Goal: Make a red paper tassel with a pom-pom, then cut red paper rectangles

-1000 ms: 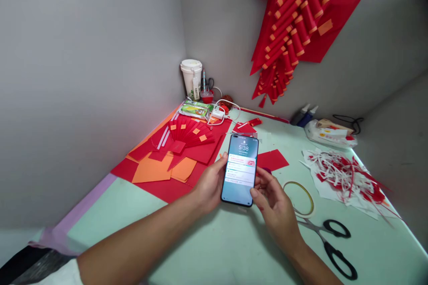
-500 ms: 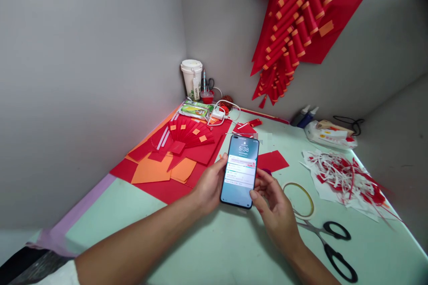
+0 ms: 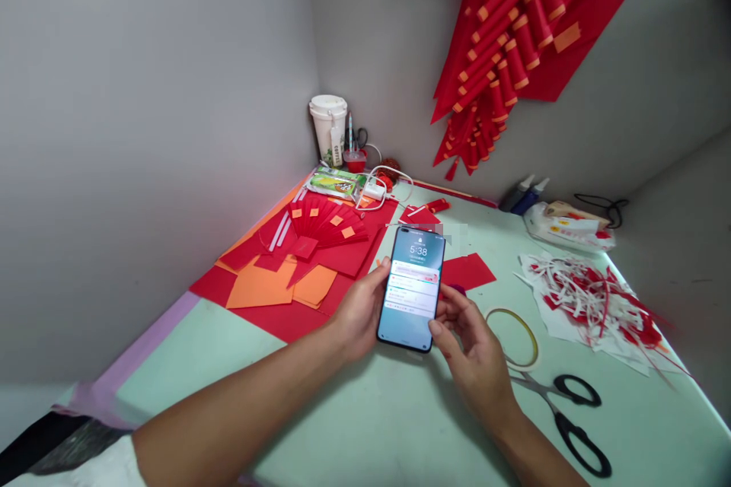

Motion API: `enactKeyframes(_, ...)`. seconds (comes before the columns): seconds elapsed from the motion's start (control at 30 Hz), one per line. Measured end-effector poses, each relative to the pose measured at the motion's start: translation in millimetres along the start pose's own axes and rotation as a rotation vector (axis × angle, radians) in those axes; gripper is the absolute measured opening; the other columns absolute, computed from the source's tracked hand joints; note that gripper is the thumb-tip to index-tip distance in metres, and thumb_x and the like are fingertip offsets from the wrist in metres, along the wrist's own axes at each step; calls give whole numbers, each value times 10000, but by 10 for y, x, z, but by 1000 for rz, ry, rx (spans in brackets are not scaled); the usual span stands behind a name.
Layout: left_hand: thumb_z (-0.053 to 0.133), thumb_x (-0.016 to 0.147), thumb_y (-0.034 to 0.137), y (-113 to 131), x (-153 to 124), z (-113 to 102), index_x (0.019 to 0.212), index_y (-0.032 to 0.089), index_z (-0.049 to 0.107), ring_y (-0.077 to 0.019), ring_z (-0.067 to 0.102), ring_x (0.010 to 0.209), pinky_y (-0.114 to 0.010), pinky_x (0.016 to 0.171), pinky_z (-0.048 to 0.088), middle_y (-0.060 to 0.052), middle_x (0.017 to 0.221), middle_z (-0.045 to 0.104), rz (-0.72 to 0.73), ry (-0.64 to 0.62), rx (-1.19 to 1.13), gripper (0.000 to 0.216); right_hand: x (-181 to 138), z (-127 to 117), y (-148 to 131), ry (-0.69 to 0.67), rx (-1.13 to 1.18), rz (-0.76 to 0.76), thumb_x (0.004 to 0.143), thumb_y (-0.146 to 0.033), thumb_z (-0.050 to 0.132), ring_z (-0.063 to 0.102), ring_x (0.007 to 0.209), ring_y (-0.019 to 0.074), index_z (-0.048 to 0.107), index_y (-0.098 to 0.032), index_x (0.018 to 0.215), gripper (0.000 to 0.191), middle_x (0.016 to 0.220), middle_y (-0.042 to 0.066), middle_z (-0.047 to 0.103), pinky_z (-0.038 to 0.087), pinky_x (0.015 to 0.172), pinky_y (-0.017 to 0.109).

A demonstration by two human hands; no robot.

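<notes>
A smartphone is held upright over the table, its lit screen reading 5:38 above several notifications. My left hand grips its left edge, the thumb along the side and the other fingers hidden behind. On the lower right edge, my right hand has its thumb at the corner and its fingers curled behind the phone. A roll of tape lies just right of my right hand, with black-handled scissors below it. Behind the phone is a piece of red paper.
Red and orange paper with a folded red fan covers the left side. White and red paper strips heap at right. A lidded cup stands in the corner. Red paper firecrackers hang on the wall.
The view has shifted slightly. Both hands keep their hold on the smartphone, and its screen shows the same content.
</notes>
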State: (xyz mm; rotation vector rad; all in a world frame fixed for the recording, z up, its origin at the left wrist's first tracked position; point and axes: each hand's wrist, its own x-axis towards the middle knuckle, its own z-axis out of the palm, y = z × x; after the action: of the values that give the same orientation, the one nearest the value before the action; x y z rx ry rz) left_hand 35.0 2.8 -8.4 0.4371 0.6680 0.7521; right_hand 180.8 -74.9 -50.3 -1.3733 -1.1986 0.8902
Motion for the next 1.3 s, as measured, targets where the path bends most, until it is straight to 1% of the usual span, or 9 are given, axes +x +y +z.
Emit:
enactKeyframes(0.2,456,927,387,0,-4,10,1231,158,595,-277,683,963,-404,907,486,-118,1076,720,16,17,1,405,-2,2,-11,-11,11,11,874,-343,597,609,874,215,489,-227,1283,439,986,70,644,501,747,350)
enactKeyframes(0.43,437,932,396,11,-12,18,1210,132,610,-280,676,978,-398,908,484,-130,1069,720,-2,41,44,421,-11,8,-31,-23,38,25,876,-353,596,607,863,209,476,-228,1284,443,968,58,636,488,747,342)
enactKeyframes(0.6,445,929,389,19,-17,26,1217,148,607,-278,672,989,-401,911,483,-120,1071,721,9,34,41,409,-15,13,-29,-28,51,42,877,-349,601,600,870,208,471,-238,1295,452,967,54,633,484,736,331)
enactKeyframes(0.97,422,937,391,22,-22,41,1168,128,633,-270,672,976,-392,894,490,-126,1042,726,16,50,50,409,-18,17,-3,-42,92,57,872,-363,611,607,867,205,463,-247,1308,475,983,54,637,486,739,325)
enactKeyframes(1.3,428,935,393,22,-22,37,1241,147,586,-274,672,972,-399,882,493,-125,1063,720,12,48,47,423,-20,22,-1,-45,92,58,871,-368,611,611,885,210,454,-245,1320,491,985,56,639,491,739,323)
